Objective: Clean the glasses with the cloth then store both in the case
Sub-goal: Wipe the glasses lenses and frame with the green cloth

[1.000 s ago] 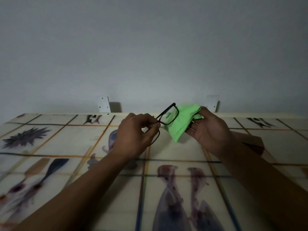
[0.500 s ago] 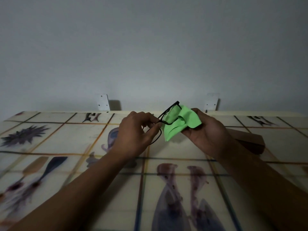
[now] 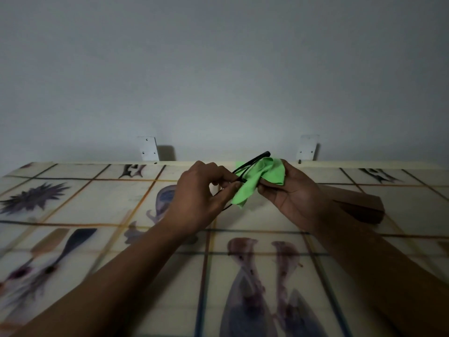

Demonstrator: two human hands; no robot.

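My left hand (image 3: 198,198) pinches the black-framed glasses (image 3: 252,161) above the table, holding them by the near side of the frame. My right hand (image 3: 295,193) holds a bright green cloth (image 3: 261,177) folded around one lens, thumb and fingers pressing from both sides. Most of that lens is hidden by the cloth. A dark brown case (image 3: 359,205) lies on the table just behind my right wrist, partly covered by my forearm; whether it is open I cannot tell.
The table (image 3: 97,205) carries a cream covering printed with fish and squid in a grid. Two white brackets (image 3: 147,149) are fixed to the grey wall at the table's far edge.
The cloth has closed further around the lens and my right hand has shifted slightly left toward the frame. My left hand has held its grip in about the same place.
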